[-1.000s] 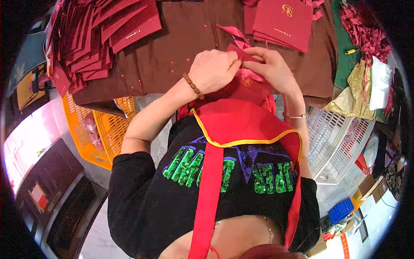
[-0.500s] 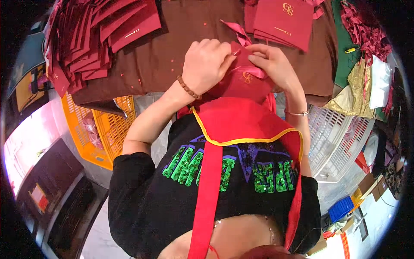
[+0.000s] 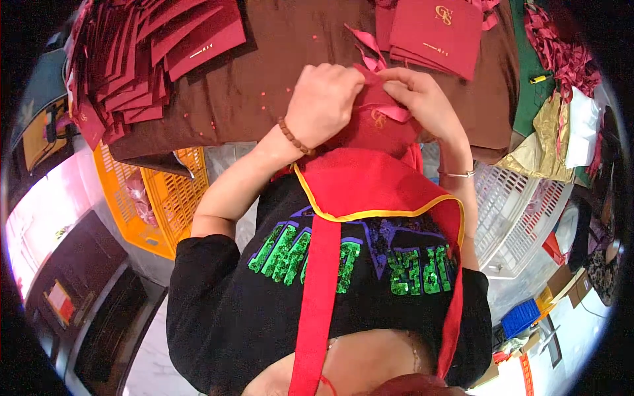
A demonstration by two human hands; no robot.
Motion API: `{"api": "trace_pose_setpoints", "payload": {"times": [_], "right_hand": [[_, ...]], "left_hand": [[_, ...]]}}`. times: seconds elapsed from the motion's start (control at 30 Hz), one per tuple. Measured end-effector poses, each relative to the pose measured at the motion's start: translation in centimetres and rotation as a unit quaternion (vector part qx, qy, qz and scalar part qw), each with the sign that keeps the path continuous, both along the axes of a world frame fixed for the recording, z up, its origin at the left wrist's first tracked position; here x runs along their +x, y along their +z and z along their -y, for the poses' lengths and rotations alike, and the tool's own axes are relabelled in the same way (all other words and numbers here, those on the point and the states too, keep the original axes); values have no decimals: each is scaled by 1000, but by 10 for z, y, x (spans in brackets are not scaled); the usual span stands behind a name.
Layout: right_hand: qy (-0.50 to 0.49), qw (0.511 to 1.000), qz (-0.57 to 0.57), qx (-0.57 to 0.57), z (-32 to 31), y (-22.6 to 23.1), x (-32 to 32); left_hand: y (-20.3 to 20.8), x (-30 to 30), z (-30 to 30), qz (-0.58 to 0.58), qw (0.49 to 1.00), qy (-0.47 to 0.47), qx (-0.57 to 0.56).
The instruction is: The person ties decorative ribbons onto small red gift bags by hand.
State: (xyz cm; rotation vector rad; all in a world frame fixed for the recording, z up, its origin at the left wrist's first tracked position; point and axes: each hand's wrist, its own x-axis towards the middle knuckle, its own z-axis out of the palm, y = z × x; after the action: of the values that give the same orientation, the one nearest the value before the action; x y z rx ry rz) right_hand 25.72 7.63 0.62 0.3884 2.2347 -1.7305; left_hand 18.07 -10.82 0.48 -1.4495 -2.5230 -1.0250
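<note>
Close in front of my red apron, a dark red paper gift bag [image 3: 375, 137] with a gold mark is between my hands. A glossy pink-red ribbon [image 3: 395, 111] crosses its front, and a loose tail of it sticks up past the bag's top edge. My left hand [image 3: 325, 99] is closed, thumb and fingers pinching at the top of the bag near the ribbon. Opposite it, my right hand [image 3: 426, 99] pinches the same top edge with thumb and forefinger. The fingertips hide exactly which bit of ribbon or paper each one grips.
On the brown-covered table [image 3: 284, 36], many flat dark red bags [image 3: 205, 43] are heaped at the left. Another stack [image 3: 432, 36] lies at the right, near a bunch of ribbons [image 3: 564, 53]. An orange crate [image 3: 175, 204] and a white crate [image 3: 518, 218] stand below the table.
My left hand and wrist have shifted slightly to the right. The loose ribbon tail above the bag has swung a little. My right hand has barely moved.
</note>
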Motion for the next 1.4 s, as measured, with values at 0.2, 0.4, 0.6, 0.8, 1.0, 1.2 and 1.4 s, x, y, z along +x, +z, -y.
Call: {"api": "trace_pose_setpoints", "payload": {"times": [0.2, 0.4, 0.6, 0.8, 1.0, 1.2, 1.4], "right_hand": [[10, 1000, 8, 18, 2, 12, 3], [12, 998, -10, 66, -1, 4, 1], [12, 999, -17, 49, -1, 3, 4], [7, 999, -19, 43, 3, 7, 6], [4, 997, -44, 67, 5, 11, 8], [10, 999, -20, 39, 9, 10, 6], [4, 1000, -15, -14, 8, 4, 7]], "left_hand": [[3, 6, -2, 31, 999, 8, 24], [22, 5, -1, 315, 947, 42, 48], [17, 3, 2, 347, 937, 35, 18], [5, 10, -7, 197, 980, 12, 14], [7, 6, -12, 256, 966, 24, 20], [2, 5, -14, 203, 979, 1, 27], [3, 5, -8, 257, 966, 19, 25]]}}
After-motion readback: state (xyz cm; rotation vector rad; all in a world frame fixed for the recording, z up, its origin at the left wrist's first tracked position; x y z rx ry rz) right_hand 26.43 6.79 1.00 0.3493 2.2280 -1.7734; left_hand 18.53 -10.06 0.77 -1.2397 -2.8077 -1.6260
